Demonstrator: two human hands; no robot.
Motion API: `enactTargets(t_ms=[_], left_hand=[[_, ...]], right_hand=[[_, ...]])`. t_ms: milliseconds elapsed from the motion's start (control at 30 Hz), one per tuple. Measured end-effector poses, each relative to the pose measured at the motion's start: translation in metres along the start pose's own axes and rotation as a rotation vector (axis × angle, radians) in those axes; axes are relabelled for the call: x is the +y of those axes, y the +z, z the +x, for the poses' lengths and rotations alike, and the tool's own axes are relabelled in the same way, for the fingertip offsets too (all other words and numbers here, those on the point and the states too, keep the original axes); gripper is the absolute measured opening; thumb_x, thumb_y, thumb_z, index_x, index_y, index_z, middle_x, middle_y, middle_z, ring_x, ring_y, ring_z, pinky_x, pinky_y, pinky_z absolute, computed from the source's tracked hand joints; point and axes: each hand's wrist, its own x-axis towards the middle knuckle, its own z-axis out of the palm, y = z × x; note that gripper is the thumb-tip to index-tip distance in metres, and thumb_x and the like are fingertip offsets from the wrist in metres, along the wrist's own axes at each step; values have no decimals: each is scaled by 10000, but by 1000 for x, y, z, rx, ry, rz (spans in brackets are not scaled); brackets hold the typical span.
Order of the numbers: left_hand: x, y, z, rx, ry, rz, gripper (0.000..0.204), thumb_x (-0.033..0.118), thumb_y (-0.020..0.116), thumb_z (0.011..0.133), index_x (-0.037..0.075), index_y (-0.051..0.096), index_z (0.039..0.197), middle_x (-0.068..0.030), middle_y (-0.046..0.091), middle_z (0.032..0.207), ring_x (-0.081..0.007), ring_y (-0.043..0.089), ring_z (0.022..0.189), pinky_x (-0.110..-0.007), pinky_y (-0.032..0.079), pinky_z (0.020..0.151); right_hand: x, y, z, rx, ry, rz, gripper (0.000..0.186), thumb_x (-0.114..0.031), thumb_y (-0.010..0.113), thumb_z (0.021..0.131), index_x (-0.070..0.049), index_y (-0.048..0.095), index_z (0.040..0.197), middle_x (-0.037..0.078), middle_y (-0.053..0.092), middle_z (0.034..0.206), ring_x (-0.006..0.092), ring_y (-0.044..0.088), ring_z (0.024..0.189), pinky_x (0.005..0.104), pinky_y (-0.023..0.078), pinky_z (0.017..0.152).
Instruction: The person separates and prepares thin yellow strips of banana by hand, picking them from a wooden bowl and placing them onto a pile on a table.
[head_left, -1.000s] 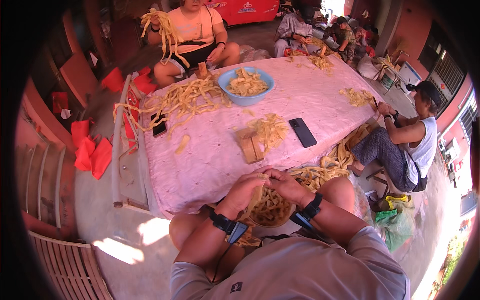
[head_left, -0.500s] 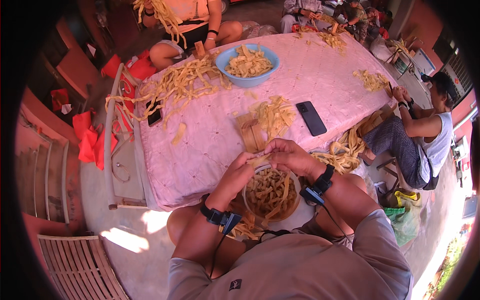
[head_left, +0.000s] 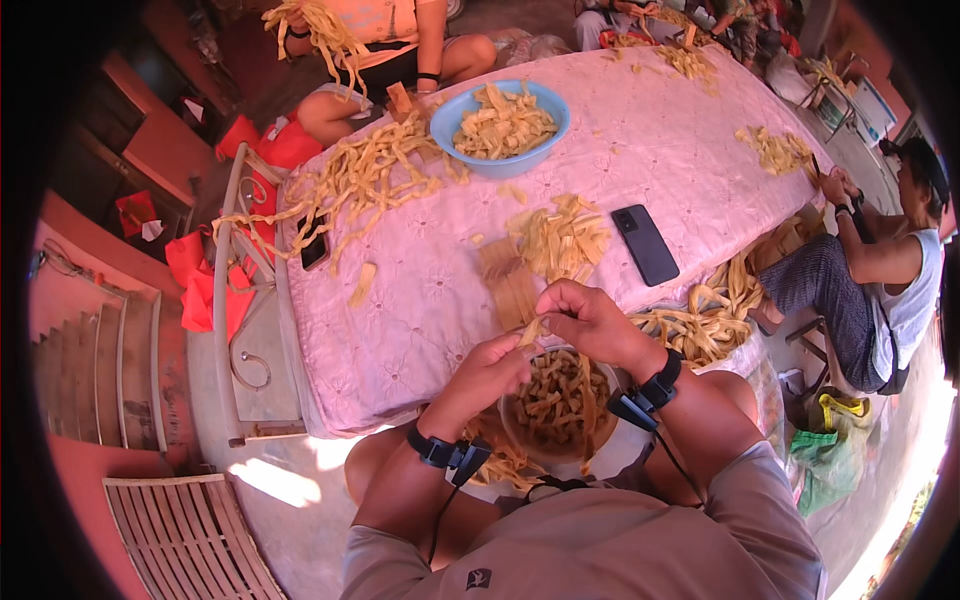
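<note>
My left hand and my right hand meet over a bowl, both closed on one short pale yellow strip. The strip looks soft and fibrous; its exact kind I cannot make out. Below the hands, between my legs, the round bowl holds several darker, knotted-looking yellow-brown pieces. One long strip hangs over the front of it. Just beyond my hands, a small wooden board lies on the pink quilted cover, beside a heap of flat pale strips.
A black phone lies right of the heap. Behind stands a blue basin of pieces, with long strips spread leftward, draping over a metal rail. More strips fill a bag at right. People sit around.
The strip between my fingers has turned from nearly level to a steeper tilt. My left hand sits lower against the right. The whole view has shifted slightly.
</note>
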Motion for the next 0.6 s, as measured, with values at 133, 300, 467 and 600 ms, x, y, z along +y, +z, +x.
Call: enactTargets(t_ms=[133,300,467,600], left_hand=[[-8,14,5,-78,-79,-261,236,210,506,985,10,617,1045,-4,589,767,-81,543,664,-203,445,620],[-11,14,6,-123,-105,-398,214,186,505,949,4,611,985,23,491,646,-68,437,556,-210,346,511],[-1,6,-2,-125,65,-561,254,220,476,960,16,625,979,51,427,613,-40,348,516,-188,270,481],[5,2,-4,-65,101,-510,267,209,463,970,9,633,1018,47,422,628,-49,347,536,-195,284,504]], right_hand=[[2,1,-5,3,-16,-67,121,20,561,918,-22,546,1030,-7,591,894,53,543,839,219,457,744],[7,-3,-6,28,-42,-207,128,17,573,924,-19,539,1042,5,596,921,64,551,874,226,461,764],[22,-2,-3,49,-28,-221,95,-21,574,938,-21,540,1027,2,586,866,63,537,807,214,446,707],[21,14,-2,36,204,193,79,-96,557,946,-18,554,955,26,564,732,66,499,623,218,402,551]])
